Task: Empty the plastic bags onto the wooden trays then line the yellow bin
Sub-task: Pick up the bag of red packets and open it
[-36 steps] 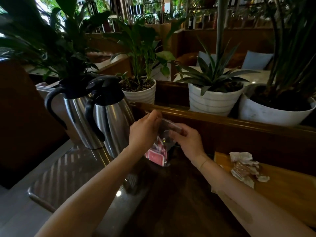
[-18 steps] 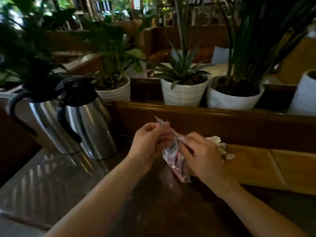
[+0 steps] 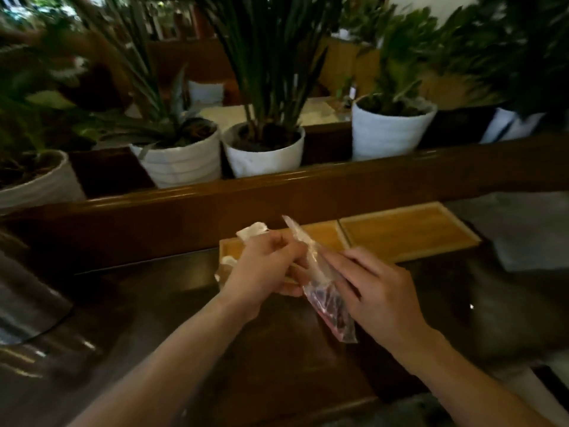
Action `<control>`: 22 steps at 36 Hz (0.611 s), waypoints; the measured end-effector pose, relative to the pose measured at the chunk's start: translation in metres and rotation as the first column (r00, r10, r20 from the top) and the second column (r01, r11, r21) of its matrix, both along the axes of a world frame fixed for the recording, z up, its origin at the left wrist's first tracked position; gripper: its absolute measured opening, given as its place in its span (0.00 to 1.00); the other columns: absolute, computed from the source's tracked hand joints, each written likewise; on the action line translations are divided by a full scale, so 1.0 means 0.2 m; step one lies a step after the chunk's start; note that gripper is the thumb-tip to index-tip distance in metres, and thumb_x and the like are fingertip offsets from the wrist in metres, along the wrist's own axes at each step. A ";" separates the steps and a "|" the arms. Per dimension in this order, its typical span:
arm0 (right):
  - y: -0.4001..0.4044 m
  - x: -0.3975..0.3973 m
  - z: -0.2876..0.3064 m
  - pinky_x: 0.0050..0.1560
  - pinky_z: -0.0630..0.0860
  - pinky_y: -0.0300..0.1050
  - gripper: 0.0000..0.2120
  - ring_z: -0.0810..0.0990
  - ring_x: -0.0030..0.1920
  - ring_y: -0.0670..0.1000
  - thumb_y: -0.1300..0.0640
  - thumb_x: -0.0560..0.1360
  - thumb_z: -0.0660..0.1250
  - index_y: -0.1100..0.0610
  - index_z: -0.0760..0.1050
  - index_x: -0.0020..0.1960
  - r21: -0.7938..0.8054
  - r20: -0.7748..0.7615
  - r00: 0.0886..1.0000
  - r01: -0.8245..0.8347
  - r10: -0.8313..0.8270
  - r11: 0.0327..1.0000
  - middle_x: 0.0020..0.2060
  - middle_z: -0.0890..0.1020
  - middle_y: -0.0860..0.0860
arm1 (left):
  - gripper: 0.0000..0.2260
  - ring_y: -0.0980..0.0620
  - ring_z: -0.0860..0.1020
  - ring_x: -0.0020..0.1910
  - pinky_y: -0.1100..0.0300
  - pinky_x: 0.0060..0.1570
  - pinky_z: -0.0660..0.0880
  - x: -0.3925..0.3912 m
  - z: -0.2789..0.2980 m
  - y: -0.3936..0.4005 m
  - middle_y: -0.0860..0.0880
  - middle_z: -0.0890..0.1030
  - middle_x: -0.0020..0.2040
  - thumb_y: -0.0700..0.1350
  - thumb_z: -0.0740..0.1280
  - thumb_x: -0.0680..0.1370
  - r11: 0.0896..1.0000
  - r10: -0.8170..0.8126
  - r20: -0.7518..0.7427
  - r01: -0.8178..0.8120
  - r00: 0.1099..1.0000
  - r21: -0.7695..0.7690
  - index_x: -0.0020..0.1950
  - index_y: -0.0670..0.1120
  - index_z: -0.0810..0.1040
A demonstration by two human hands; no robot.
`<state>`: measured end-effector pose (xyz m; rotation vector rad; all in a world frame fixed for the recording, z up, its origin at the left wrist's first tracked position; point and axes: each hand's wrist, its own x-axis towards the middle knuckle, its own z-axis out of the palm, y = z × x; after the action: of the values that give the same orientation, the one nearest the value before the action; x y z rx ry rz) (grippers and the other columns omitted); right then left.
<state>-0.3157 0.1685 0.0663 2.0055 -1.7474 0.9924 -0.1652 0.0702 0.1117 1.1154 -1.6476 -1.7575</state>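
Note:
A small clear plastic bag point(image 3: 329, 306) with red packets inside hangs tilted between my hands above the dark table. My left hand point(image 3: 261, 269) pinches the bag's upper part from the left. My right hand point(image 3: 375, 291) holds its right side, fingers laid along it. Behind them lie two wooden trays side by side: the left tray point(image 3: 323, 234), partly hidden by my hands, has crumpled white wrappers point(image 3: 251, 234) on it, and the right tray point(image 3: 409, 232) is bare. No yellow bin is in view.
A dark wooden ledge point(image 3: 277, 195) runs behind the trays, with several white plant pots point(image 3: 264, 152) beyond it. A steel jug point(image 3: 27, 303) stands at the left edge. A grey cloth-like sheet point(image 3: 523, 229) lies right of the trays.
The view has swung right, so the jugs slid off to the left and the second tray came into view. Both hands carried the bag rightward, over the front of the left tray.

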 end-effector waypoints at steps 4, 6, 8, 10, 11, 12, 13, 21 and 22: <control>0.15 -0.19 -0.02 0.33 0.80 0.40 0.16 0.81 0.39 0.46 0.54 0.77 0.64 0.60 0.80 0.61 -0.020 -0.012 0.999 0.046 -0.046 0.999 0.46 0.83 0.52 | 0.09 0.52 0.81 0.34 0.61 0.30 0.79 -0.23 -0.01 0.10 0.43 0.83 0.43 0.44 0.65 0.80 0.999 -0.036 0.039 0.035 0.999 0.022 0.54 0.39 0.80; 0.22 -0.29 -0.04 0.35 0.80 0.39 0.16 0.81 0.40 0.46 0.52 0.80 0.61 0.60 0.80 0.60 -0.039 -0.009 0.997 0.074 -0.074 0.997 0.46 0.83 0.52 | 0.08 0.52 0.80 0.34 0.61 0.28 0.78 -0.35 -0.01 0.15 0.45 0.81 0.41 0.43 0.66 0.80 0.996 -0.033 0.010 0.032 0.999 0.079 0.53 0.39 0.81; 0.29 -0.39 -0.05 0.36 0.80 0.39 0.16 0.81 0.40 0.47 0.53 0.81 0.60 0.60 0.81 0.58 -0.065 -0.013 0.995 0.102 -0.103 0.993 0.45 0.84 0.53 | 0.08 0.52 0.80 0.33 0.62 0.27 0.77 -0.47 -0.01 0.20 0.46 0.82 0.40 0.43 0.68 0.79 0.993 -0.033 -0.002 0.033 0.999 0.116 0.52 0.40 0.82; 0.35 -0.49 -0.06 0.41 0.80 0.38 0.15 0.82 0.42 0.47 0.53 0.79 0.61 0.60 0.82 0.57 -0.076 -0.018 0.991 0.132 -0.134 0.988 0.45 0.84 0.53 | 0.07 0.53 0.80 0.33 0.63 0.26 0.75 -0.57 -0.01 0.24 0.46 0.83 0.40 0.42 0.69 0.78 0.990 -0.036 -0.010 0.037 0.999 0.133 0.52 0.40 0.82; 0.38 -0.54 -0.07 0.44 0.79 0.35 0.15 0.81 0.43 0.46 0.53 0.79 0.61 0.59 0.82 0.57 -0.067 -0.015 0.989 0.148 -0.149 0.987 0.46 0.84 0.52 | 0.07 0.53 0.80 0.33 0.63 0.27 0.75 -0.63 -0.01 0.26 0.46 0.83 0.41 0.42 0.69 0.78 0.991 -0.043 -0.009 0.044 0.999 0.125 0.51 0.40 0.82; 0.40 -0.58 -0.08 0.48 0.75 0.31 0.16 0.80 0.45 0.45 0.51 0.80 0.60 0.58 0.82 0.58 -0.054 -0.005 0.986 0.164 -0.165 0.985 0.47 0.84 0.52 | 0.07 0.54 0.80 0.34 0.63 0.28 0.75 -0.68 0.00 0.28 0.46 0.83 0.41 0.43 0.69 0.77 0.994 -0.053 0.000 0.053 0.999 0.100 0.51 0.41 0.82; 0.43 -0.63 -0.09 0.49 0.72 0.29 0.16 0.79 0.46 0.44 0.50 0.80 0.59 0.57 0.81 0.58 -0.040 0.011 0.984 0.180 -0.180 0.983 0.48 0.83 0.51 | 0.06 0.54 0.80 0.35 0.63 0.29 0.75 -0.72 -0.01 0.30 0.47 0.83 0.42 0.44 0.69 0.77 0.996 -0.062 0.013 0.061 0.998 0.068 0.50 0.42 0.82; 0.62 -0.90 -0.13 0.41 0.80 0.39 0.17 0.80 0.43 0.43 0.53 0.78 0.65 0.54 0.77 0.65 0.078 0.241 0.959 0.133 -0.149 0.988 0.49 0.81 0.47 | 0.06 0.57 0.79 0.36 0.61 0.36 0.74 -1.05 -0.01 0.45 0.50 0.82 0.39 0.45 0.69 0.77 0.984 -0.139 0.076 0.146 0.987 -0.102 0.47 0.43 0.82; 0.64 -0.93 -0.12 0.41 0.80 0.39 0.18 0.80 0.43 0.42 0.53 0.77 0.65 0.52 0.76 0.66 0.107 0.298 0.945 0.106 -0.134 0.989 0.49 0.80 0.45 | 0.05 0.57 0.79 0.35 0.62 0.35 0.74 -1.08 -0.02 0.47 0.49 0.82 0.39 0.45 0.69 0.77 0.981 -0.146 0.082 0.155 0.986 -0.116 0.46 0.44 0.82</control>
<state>-0.5009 0.2959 0.0429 1.8475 -2.0799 1.2571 -0.3810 0.1635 0.1087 1.0342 -1.9013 -1.6986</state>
